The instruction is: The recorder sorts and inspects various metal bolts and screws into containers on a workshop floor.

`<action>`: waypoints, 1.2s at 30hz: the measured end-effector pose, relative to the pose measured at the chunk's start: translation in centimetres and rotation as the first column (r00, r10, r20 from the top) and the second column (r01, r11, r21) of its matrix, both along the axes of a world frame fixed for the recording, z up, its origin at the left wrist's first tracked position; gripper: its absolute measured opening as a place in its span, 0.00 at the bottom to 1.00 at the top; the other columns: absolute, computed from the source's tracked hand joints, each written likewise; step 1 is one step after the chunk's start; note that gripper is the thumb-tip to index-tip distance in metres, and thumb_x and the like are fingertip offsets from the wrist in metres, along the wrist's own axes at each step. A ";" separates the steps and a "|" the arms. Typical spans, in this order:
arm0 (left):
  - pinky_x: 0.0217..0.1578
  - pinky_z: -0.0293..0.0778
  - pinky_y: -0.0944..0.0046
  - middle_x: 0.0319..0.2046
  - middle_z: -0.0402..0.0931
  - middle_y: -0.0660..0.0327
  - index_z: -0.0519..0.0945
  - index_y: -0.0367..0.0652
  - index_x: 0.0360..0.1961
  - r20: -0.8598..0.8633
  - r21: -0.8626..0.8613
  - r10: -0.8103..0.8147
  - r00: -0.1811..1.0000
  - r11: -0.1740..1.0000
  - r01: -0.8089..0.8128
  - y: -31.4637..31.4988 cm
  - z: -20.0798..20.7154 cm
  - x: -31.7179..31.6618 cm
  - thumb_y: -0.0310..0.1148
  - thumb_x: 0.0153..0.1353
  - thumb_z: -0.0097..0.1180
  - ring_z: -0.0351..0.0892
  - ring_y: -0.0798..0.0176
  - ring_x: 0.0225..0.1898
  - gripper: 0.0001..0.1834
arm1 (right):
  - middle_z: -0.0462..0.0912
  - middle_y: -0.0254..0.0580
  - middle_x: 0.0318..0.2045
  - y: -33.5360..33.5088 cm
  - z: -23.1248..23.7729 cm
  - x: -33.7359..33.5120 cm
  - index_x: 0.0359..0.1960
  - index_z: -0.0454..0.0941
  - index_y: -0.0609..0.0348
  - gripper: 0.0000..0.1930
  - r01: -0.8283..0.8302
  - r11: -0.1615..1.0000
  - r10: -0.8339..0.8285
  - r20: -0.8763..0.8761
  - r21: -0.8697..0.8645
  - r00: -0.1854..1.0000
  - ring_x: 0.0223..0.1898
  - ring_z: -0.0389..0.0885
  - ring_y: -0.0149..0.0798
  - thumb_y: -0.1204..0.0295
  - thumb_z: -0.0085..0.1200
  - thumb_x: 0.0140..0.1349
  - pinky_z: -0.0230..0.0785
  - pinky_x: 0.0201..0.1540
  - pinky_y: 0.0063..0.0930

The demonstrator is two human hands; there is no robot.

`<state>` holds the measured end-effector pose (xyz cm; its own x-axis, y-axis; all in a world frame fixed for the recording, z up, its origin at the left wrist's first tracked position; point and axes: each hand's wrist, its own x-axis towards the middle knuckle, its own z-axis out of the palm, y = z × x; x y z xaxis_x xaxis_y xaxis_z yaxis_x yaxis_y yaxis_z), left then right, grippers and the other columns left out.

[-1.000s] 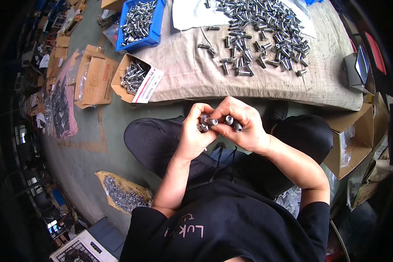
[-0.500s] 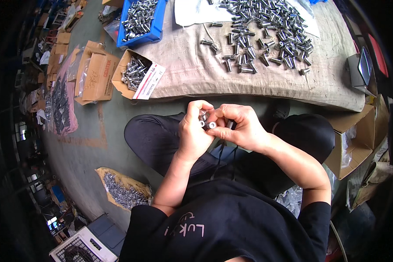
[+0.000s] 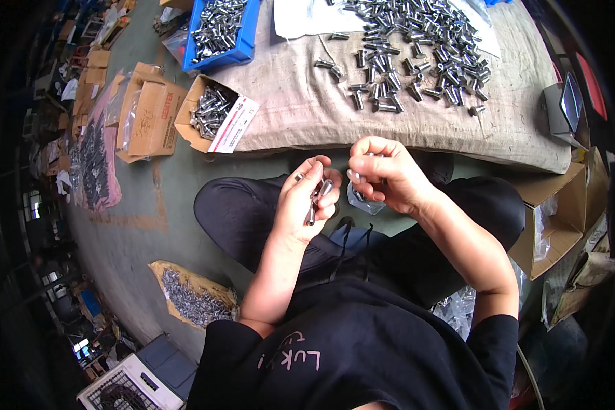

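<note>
My left hand (image 3: 302,198) is curled round several shiny cylindrical metal sleeves (image 3: 326,186), which poke out between the fingers and at the palm. To the right of it and slightly apart, my right hand (image 3: 388,174) is closed, thumb and fingers pinched together. A small bright bit shows at its fingertips, too little to name. Below those fingers appears a clear plastic bag (image 3: 365,201); whether the hand touches it I cannot tell. In front of both hands, many like sleeves (image 3: 389,82) lie loose on the cloth-covered table (image 3: 294,113).
Metal parts fill a blue bin (image 3: 242,48) and an open carton (image 3: 197,140) at the table's left. An empty-looking cardboard box (image 3: 560,232) stands right. On the floor at left lie a brown sheet of small parts (image 3: 158,273) and another carton (image 3: 150,123).
My hands have drawn apart; the right has moved up and to the right, away from the left. The sleeves in my left hand are now more visible, and the clear bag has come into sight.
</note>
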<state>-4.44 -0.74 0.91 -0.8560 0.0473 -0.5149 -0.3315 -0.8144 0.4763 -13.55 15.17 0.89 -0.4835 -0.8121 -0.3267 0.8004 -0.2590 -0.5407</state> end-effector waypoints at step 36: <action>0.06 0.49 0.78 0.26 0.75 0.59 0.73 0.40 0.39 0.172 0.020 0.152 0.973 0.987 -0.158 1.5 -1.5 -0.4 0.51 0.65 0.31 0.52 0.77 0.06 0.25 | 0.73 0.34 0.16 -0.1 -0.6 0.2 0.25 0.73 0.58 0.04 -0.007 0.991 0.023 -0.122 0.130 0.992 0.16 0.69 0.25 0.77 0.56 0.51 0.56 0.15 0.13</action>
<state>-4.85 0.75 -0.59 -0.7549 -0.0593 -0.6531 -0.2736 -0.8767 0.3957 -13.39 15.07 0.33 -0.5143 -0.7745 -0.3682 0.7290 -0.1687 -0.6634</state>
